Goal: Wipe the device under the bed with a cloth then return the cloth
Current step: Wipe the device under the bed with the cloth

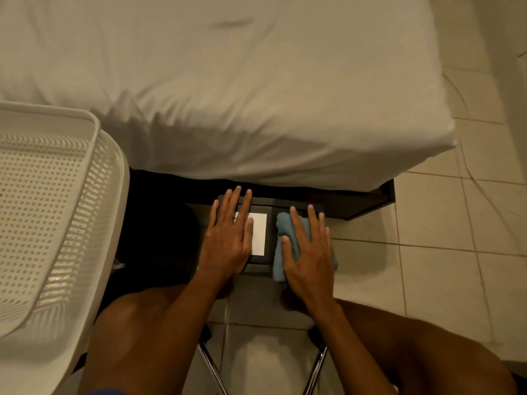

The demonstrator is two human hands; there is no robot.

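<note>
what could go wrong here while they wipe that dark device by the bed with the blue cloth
1. The right hand presses the blue cloth on the right part of the dark device only; the left hand covers the other side, which may get missed.
2. The cloth could catch the edge of the white label and lift it.
3. The device's far end sits under the bed in shadow, so dust there is hard to see.

Pale tiled floor (pixel 427 266) fills the lower right of the frame; on it, at centre, sits the dark device (pixel 258 260), partly under my white-sheeted bed (pixel 256 95) above.
</note>
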